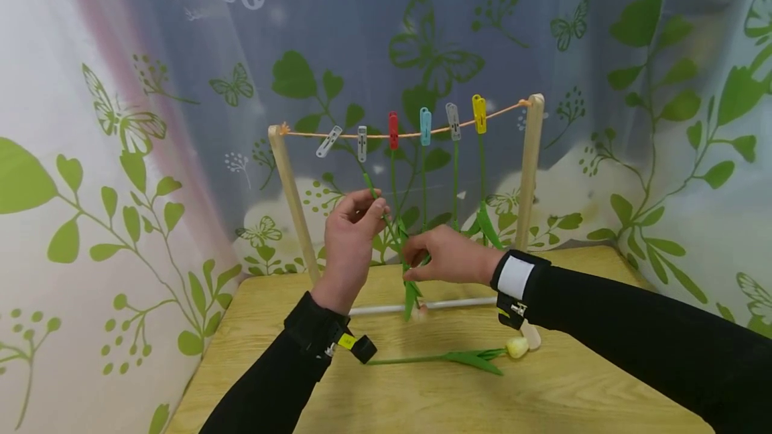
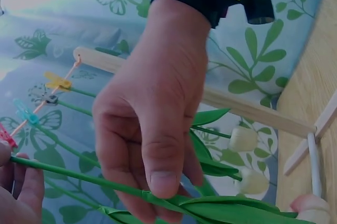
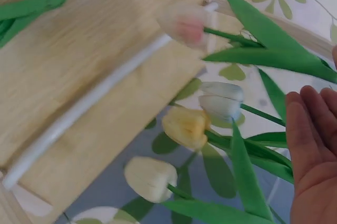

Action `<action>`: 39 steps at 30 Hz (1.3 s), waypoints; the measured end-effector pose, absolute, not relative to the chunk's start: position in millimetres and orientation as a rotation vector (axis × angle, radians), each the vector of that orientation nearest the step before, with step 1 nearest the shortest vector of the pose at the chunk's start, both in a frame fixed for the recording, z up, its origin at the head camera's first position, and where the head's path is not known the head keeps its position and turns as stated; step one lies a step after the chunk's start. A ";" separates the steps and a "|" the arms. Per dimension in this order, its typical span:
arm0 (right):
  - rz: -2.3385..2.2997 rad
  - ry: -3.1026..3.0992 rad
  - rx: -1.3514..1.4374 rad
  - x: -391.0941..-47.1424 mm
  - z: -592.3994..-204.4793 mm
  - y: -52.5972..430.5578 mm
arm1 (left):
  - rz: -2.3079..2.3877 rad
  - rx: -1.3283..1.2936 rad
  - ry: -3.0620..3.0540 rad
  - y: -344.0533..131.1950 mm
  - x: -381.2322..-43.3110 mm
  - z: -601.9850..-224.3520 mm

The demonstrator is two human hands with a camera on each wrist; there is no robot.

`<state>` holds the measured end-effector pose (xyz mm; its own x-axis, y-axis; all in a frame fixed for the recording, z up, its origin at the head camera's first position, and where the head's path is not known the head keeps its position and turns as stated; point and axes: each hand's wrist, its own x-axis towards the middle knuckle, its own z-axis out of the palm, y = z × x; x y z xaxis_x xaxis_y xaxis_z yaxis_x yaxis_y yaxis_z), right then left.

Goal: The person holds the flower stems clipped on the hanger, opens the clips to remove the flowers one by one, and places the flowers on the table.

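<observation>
A pink-and-white artificial tulip (image 3: 181,24) hangs head down between my hands, its cut stem end just below the second clothespin (image 1: 362,144) from the left. My left hand (image 1: 356,230) pinches its green stem (image 2: 79,177) near that end. Lower down, where the leaves branch off, my right hand (image 1: 446,254) holds the stem between thumb and fingers. In the right wrist view its fingers (image 3: 310,129) show at the right edge. Red (image 1: 393,130), light blue (image 1: 425,126), grey (image 1: 454,122) and yellow (image 1: 479,114) clothespins grip other hanging stems.
An orange cord (image 1: 500,112) runs between two wooden posts (image 1: 528,166). A white clothespin (image 1: 328,141) sits tilted at its left. A pale yellow tulip (image 1: 517,347) lies on the wooden table (image 1: 253,340), in front of a white crossbar (image 1: 458,303). Several tulip heads (image 3: 184,126) hang behind.
</observation>
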<state>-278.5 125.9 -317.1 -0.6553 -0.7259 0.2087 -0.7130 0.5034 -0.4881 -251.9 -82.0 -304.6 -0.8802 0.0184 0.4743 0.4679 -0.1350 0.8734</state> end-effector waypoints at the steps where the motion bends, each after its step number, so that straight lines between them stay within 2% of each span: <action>1: -0.861 2.706 -1.308 -277.8 -321.0 125.4 | -2.097 -0.552 -1.820 -81.7 -250.9 -304.9; 13: -0.924 2.714 -1.328 -277.9 -331.4 133.3 | -2.166 -0.590 -1.722 -85.7 -249.6 -304.5; 26: -1.058 2.704 -1.034 -276.3 -332.9 165.1 | -2.164 -0.501 -1.728 -99.7 -257.0 -319.2; 39: -0.931 2.837 -1.115 -277.6 -334.7 190.2 | -2.180 -0.412 -1.935 -119.6 -254.5 -348.4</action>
